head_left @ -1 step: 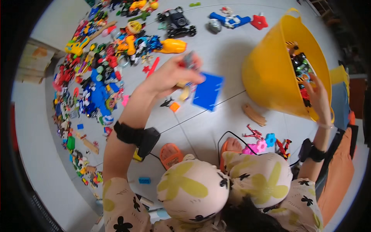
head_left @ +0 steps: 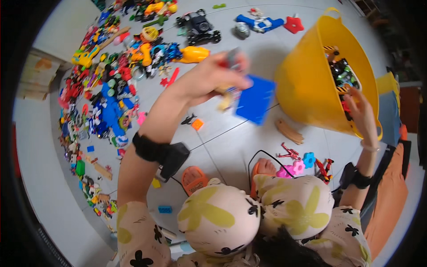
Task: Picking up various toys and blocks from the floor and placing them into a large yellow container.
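Blue flat plate (head_left: 255,99) hangs just beyond the fingertips of the left hand (head_left: 209,78), whose fingers are closed on a blurred clutch of small toys (head_left: 229,60) and on the plate's near edge, above the grey floor (head_left: 231,142). To the right of those fingers the yellow tub (head_left: 307,80) tilts. The right hand (head_left: 359,109) rests inside its rim, fingers curled among the dark toys (head_left: 340,73); whether they grip one, I cannot tell. A wooden track piece (head_left: 289,131) lies below the plate.

Bright even daylight, fisheye edges, blurry left hand (head_left: 209,78)
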Action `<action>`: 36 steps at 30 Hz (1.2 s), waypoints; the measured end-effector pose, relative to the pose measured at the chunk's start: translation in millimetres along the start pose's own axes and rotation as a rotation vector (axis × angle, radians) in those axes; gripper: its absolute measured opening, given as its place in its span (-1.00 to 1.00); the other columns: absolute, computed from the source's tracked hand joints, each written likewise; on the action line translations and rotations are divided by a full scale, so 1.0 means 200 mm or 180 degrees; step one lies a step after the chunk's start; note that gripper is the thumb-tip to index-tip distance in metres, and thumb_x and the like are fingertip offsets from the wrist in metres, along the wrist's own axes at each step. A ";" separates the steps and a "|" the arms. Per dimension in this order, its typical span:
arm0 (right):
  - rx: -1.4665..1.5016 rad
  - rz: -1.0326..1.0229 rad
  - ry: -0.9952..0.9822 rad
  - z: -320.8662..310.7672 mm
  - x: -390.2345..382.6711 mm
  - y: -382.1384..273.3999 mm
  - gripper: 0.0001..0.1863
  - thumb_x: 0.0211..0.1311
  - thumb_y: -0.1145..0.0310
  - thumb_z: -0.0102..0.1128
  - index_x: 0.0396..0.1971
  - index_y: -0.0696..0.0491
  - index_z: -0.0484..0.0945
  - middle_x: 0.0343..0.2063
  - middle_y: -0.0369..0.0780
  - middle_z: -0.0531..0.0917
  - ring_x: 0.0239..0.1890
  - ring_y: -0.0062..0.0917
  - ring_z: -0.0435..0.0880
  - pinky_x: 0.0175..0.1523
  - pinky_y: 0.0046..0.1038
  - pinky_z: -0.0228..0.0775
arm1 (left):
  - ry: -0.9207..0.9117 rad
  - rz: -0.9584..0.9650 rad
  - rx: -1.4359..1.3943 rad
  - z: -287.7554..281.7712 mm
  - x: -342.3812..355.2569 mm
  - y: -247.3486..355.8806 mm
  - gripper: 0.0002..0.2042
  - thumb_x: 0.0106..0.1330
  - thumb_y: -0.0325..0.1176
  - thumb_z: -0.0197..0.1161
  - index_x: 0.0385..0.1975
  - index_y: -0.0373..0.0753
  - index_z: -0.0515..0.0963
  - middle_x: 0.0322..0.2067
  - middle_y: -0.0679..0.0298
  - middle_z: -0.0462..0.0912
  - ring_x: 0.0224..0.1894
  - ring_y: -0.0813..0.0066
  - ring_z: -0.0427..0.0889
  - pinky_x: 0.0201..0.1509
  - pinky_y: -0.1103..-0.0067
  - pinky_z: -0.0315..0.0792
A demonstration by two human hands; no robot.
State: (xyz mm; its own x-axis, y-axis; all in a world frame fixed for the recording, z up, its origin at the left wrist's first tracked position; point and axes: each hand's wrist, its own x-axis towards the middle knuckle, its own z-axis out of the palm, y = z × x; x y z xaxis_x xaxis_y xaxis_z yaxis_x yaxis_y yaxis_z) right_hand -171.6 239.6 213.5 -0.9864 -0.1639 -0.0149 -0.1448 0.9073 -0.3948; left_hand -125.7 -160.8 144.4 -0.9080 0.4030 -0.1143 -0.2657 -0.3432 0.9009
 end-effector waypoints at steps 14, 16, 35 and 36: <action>-0.0727 -0.0720 0.0886 0.15 -0.38 0.00 -0.65 0.06 0.44 0.29 -0.12 0.14 0.50 -0.19 -0.13 0.58 -0.11 -0.30 0.52 0.01 -0.33 0.29 | -0.0458 0.0035 -0.0669 0.82 0.84 0.06 -0.48 0.29 -0.23 0.17 0.09 -0.51 0.24 0.06 -0.02 0.40 -0.06 0.23 0.57 0.10 0.15 0.43; -0.0237 -0.0954 0.1119 0.17 -0.35 -0.06 -0.68 0.09 0.51 0.23 -0.11 0.17 0.50 -0.15 -0.12 0.57 -0.08 -0.32 0.52 0.06 -0.34 0.29 | -0.0796 -0.0033 -0.0762 0.56 0.68 0.04 -0.52 0.31 -0.23 0.16 0.08 -0.48 0.31 -0.10 0.01 0.54 -0.13 0.34 0.61 -0.01 0.34 0.52; -0.0651 -0.2954 -0.2872 1.81 -0.01 -1.09 -0.38 0.04 0.29 0.26 0.16 -0.09 0.28 0.03 -0.04 0.34 -0.01 -0.14 0.48 -0.08 -0.25 0.52 | 0.3107 -0.1525 0.4445 -0.49 -0.97 -1.15 -0.16 -0.04 -0.20 0.44 0.30 -0.08 0.16 0.30 -0.14 -0.04 0.23 -0.22 0.09 0.23 0.11 0.20; -0.1105 -0.3051 -0.2678 1.89 -0.04 -1.12 -0.39 0.04 0.32 0.25 0.15 -0.11 0.30 0.04 -0.05 0.32 0.06 -0.11 0.43 -0.07 -0.25 0.52 | 0.3155 -0.1524 0.4446 -0.53 -1.00 -1.20 -0.16 -0.04 -0.20 0.44 0.30 -0.08 0.16 0.30 -0.14 -0.04 0.23 -0.22 0.09 0.23 0.11 0.20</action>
State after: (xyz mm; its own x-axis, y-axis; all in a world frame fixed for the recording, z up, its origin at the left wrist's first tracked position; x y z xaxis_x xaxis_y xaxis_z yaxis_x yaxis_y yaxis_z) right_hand -102.1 -107.7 -44.6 -0.1513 -0.8667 -0.4753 -0.8901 0.3286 -0.3159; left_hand 84.8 -249.1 -93.6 -0.8179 -0.5531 -0.1584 -0.5732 0.7596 0.3074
